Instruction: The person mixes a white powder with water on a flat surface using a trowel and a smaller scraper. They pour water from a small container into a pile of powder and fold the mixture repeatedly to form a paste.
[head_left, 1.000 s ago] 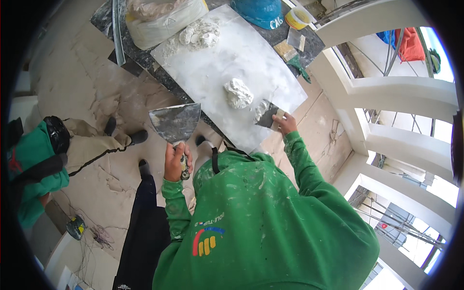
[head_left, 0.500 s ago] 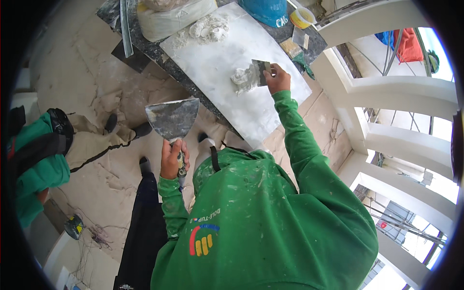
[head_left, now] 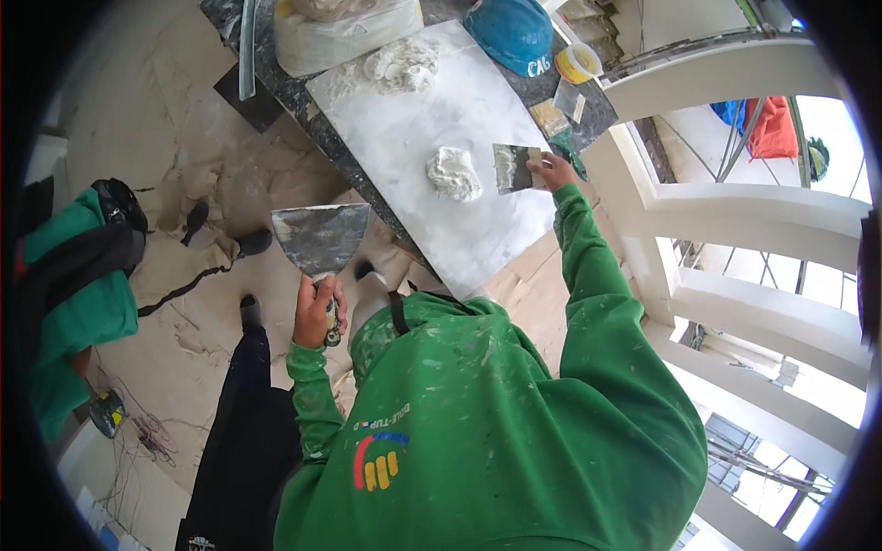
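My left hand [head_left: 320,309] is closed round the handle of a wide putty knife [head_left: 322,241], its broad grey blade pointing away from me beside the table. In my right hand [head_left: 553,172] is a smaller rectangular putty knife [head_left: 516,169], pinched at its edge, with white paste on the blade's left part. That blade is over the right side of a white-smeared board [head_left: 395,138]. Just left of it, apart from the blade, sits a mound of white putty [head_left: 454,174]. A second, looser heap of putty [head_left: 402,64] lies at the board's far end.
The board rests on a dark speckled table [head_left: 335,147]. Along its far side are a white sack [head_left: 349,41], a blue hard hat [head_left: 511,35], a yellow tub [head_left: 579,63], a brush [head_left: 551,118] and a metal strip [head_left: 247,50]. A person in green [head_left: 83,285] is at the left.
My right hand has drawn its putty knife to the right, off the putty, which now stands as a compact mound. My left hand still holds the wide putty knife. The view has shifted slightly.
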{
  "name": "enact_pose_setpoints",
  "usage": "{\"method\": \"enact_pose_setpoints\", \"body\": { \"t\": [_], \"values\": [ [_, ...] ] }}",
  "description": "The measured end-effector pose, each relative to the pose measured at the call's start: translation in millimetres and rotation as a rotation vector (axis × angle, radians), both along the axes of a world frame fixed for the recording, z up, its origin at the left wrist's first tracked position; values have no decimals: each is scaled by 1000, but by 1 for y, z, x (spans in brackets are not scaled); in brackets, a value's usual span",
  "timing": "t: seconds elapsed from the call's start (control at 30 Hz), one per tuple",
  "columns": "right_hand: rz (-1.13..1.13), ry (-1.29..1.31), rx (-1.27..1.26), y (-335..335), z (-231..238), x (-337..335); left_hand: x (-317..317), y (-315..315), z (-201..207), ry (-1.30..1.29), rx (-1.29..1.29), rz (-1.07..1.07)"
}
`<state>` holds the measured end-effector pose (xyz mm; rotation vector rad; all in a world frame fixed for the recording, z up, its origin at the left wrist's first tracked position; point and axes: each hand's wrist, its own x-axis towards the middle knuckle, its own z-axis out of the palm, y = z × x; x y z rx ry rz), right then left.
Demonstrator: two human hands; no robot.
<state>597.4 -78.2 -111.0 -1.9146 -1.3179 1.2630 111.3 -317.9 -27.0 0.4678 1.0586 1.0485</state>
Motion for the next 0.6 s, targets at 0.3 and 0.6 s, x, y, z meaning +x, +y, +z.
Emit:
{"method": "enact_pose_setpoints", "body": {
  "t": [0.3,0.6],
  "values": [
    [418,-56,-9,119,-61,-73,48,-34,26,54,-47,274],
    [2237,-301,203,58,9,-277,110,-55,33,109,-73,507]
  ]
}}
